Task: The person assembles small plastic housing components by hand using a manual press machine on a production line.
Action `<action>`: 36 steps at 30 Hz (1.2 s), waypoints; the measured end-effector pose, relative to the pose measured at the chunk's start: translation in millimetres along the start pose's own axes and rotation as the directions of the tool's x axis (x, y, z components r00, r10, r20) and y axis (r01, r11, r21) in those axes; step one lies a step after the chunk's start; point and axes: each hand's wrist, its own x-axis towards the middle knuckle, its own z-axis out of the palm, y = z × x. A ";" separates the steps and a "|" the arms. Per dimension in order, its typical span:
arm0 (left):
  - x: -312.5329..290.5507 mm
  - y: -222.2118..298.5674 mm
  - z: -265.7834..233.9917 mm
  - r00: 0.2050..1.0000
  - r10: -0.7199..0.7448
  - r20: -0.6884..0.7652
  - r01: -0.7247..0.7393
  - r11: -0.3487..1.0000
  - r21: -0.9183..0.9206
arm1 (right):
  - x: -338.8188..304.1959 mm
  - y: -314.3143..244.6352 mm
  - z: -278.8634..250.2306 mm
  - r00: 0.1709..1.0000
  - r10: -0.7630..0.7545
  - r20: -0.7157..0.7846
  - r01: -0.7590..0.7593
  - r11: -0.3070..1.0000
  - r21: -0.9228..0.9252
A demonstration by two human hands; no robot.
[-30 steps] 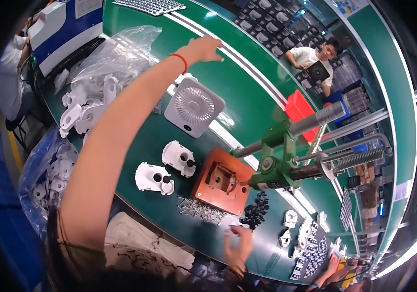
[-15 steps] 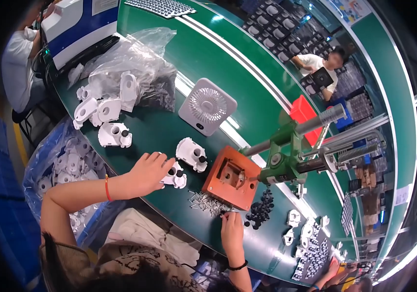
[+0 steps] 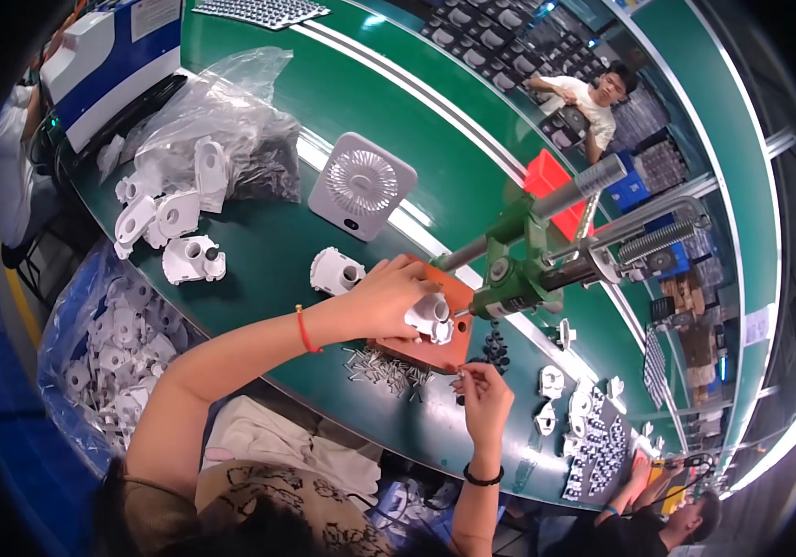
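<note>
My left hand (image 3: pixel 391 299) grips a white plastic housing (image 3: pixel 432 320) over the orange fixture block (image 3: pixel 443 356), covering much of the block. Whether the housing sits in the block I cannot tell. Just in front of the block, my right hand (image 3: pixel 484 394) is closed in a pinch; what its fingertips hold is too small to make out. A green hand press (image 3: pixel 509 278) rises behind and right of the block. Between my hands lies a heap of silver screws or pins (image 3: pixel 389 373). Small black caps (image 3: pixel 495 347) are scattered beyond my right hand. Another white housing (image 3: pixel 331 272) lies behind my left hand.
A square grey fan (image 3: pixel 362 186) stands at the back. To the left are a housing with a black cap (image 3: pixel 193 260), more white housings and a clear plastic bag (image 3: pixel 221 116). A blue-lined bin (image 3: pixel 119 343) holds many housings. Other people sit across and at far right.
My left hand has moved right, carrying a white housing from the table to the orange block. My right hand has left the screw heap and risen to the block's front corner.
</note>
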 end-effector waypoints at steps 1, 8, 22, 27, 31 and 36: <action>6.2 -1.6 5.8 1.000 0.002 0.008 -0.002 1.000 0.010 | 1.1 -0.1 -4.0 1.000 -0.005 -0.005 0.005 1.000 0.011; 8.6 -12.9 24.5 0.996 0.076 -0.043 -0.074 0.997 0.038 | 3.3 10.9 -23.7 0.998 -0.052 0.047 0.051 0.998 0.035; -9.3 17.7 12.8 0.966 0.030 -0.258 -0.029 1.000 0.008 | 25.1 -2.4 -8.3 0.971 0.156 0.182 -0.223 0.869 0.441; -20.4 56.8 19.6 0.983 0.046 -0.175 -0.108 0.924 -0.366 | 16.6 -19.7 13.8 0.987 -0.007 0.160 -0.077 0.854 0.515; -19.2 55.5 24.8 0.975 0.005 -0.220 -0.092 0.919 -0.383 | 9.9 -18.6 23.6 0.989 -0.070 0.133 0.003 0.892 0.452; -20.7 50.8 31.9 0.984 -0.036 -0.175 -0.066 0.838 -0.541 | 5.2 -28.6 27.1 0.986 -0.063 0.155 -0.011 0.901 0.434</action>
